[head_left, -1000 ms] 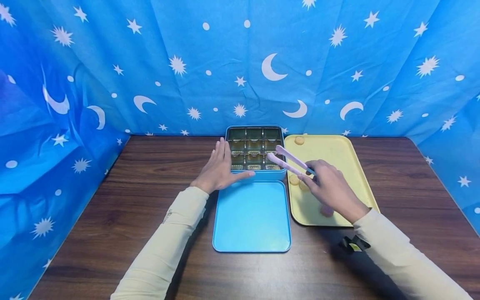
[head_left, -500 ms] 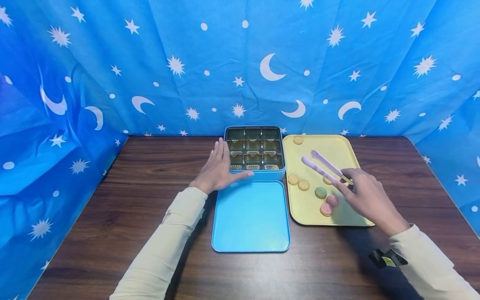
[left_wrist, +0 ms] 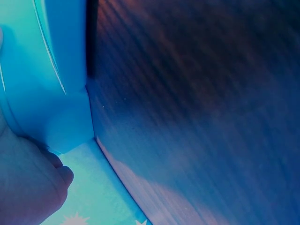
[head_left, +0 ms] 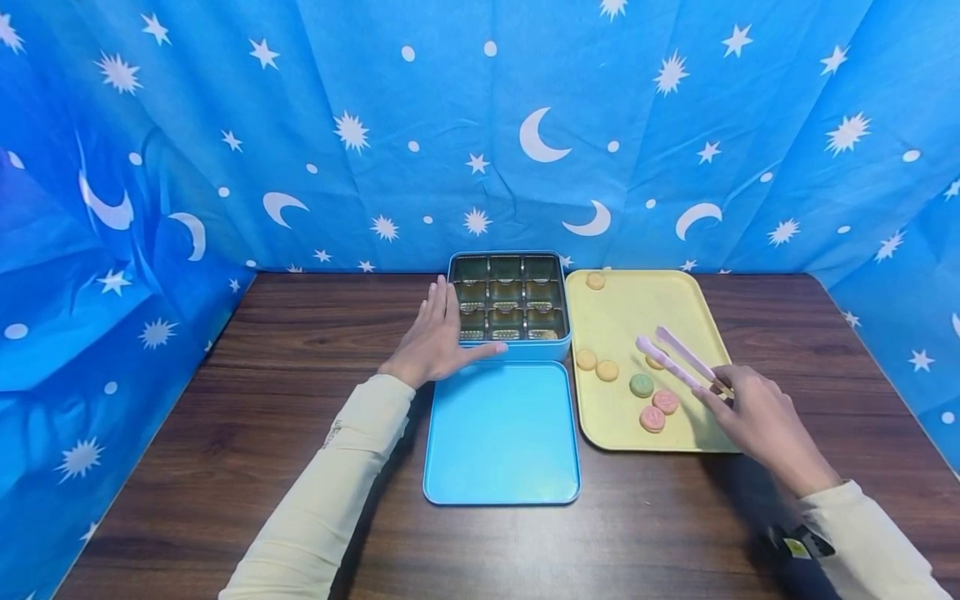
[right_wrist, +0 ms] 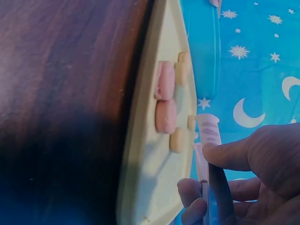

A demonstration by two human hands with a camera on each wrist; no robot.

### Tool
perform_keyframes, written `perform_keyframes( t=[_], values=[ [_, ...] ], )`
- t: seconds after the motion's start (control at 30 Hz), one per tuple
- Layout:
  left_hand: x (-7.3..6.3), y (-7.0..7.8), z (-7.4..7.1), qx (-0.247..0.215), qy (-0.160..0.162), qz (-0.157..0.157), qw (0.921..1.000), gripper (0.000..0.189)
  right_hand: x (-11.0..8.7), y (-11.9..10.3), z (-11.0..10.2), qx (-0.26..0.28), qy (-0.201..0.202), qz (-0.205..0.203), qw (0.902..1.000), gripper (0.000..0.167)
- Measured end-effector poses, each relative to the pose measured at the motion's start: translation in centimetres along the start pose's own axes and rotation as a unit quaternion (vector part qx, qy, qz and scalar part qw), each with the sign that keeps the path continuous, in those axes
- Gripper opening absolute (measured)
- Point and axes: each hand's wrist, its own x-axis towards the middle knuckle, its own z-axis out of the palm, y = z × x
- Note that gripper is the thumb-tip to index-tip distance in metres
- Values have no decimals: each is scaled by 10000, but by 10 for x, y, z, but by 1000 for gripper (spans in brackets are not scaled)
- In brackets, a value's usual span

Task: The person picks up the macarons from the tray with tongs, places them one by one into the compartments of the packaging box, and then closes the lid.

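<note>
Pink tongs (head_left: 675, 358) are gripped in my right hand (head_left: 765, 417), their two tips apart with nothing between them. The tips hang over the right part of the yellow tray (head_left: 697, 312), overlapping a yellow macaron (head_left: 656, 360) in the head view. Near them lie a green macaron (head_left: 641, 385) and two pink macarons (right_wrist: 166, 116); several yellow ones are on the tray too. My left hand (head_left: 431, 337) rests with straight fingers along the left side of a blue tin (head_left: 517, 350), its thumb stretched across the front. A gold compartment insert (head_left: 506, 292) fills the tin; something pale sits in its front right compartment.
A blue lid (head_left: 502, 433) lies in front of the tin, and the tray stands close to the right of both. Behind the dark wooden table (head_left: 300, 417) hangs a blue curtain (head_left: 450, 125) with stars and moons.
My right hand has carried the tongs from over the tin to the right and toward me, now lower over the tray. My left hand has stayed on the tin.
</note>
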Motion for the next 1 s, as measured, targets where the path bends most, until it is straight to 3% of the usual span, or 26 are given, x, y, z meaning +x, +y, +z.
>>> perform_keyframes(
  t=[1.0],
  values=[
    [0,1,-1,-50,-3,-17,10000,131,-5,13,9,-45,-123,161,9998,34]
  ],
)
